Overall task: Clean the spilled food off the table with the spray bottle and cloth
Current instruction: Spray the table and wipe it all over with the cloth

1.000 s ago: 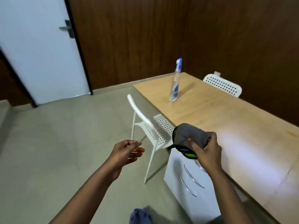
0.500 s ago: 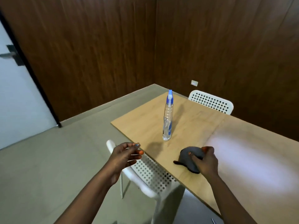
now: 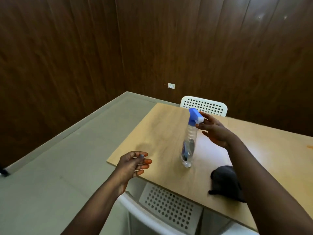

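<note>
both hands empty: right hand (image 3: 214, 131) grip spread at spray bottle (image 3: 189, 141) head, left hand (image 3: 133, 164) grip loose; cloth (image 3: 226, 182) on table (image 3: 162, 133).

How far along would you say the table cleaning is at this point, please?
Early stage. Done: the cloth lies on the table, within reach. In hand: the right hand is open at the spray bottle head, no grip closed yet; the left hand is empty. Left: spraying and wiping, including an orange mark at the table's right edge.
</note>
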